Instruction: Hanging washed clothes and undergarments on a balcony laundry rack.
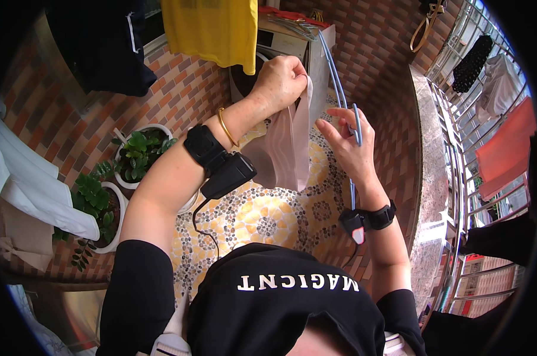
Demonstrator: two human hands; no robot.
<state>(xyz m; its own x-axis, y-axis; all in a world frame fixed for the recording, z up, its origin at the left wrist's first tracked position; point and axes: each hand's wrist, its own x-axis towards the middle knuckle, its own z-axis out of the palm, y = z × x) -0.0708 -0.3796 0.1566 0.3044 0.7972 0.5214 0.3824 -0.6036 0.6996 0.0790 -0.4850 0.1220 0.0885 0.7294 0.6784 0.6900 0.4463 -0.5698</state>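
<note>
My left hand (281, 83) pinches the upper edge of a pale pinkish-grey garment (290, 142), which hangs below it over the floor. To its right, my right hand (350, 140) holds a blue clothes hanger (333, 66) by its hook end or wire; which part lies in the fingers is partly hidden. The hanger's long arms slant up and away, and another blue length shows below the hand near the wrist. Thumb and index finger of my right hand are apart. Garment and hanger are close together; I cannot tell whether they touch.
Ahead, a washing machine (279, 42) stands under a top bearing wire hangers (295, 27). A yellow garment (210, 31) and dark clothing (104, 49) hang above. Potted plants (121, 204) and white cloth (37, 182) are at left. A stone ledge (433, 178) and barred window with laundry line the right.
</note>
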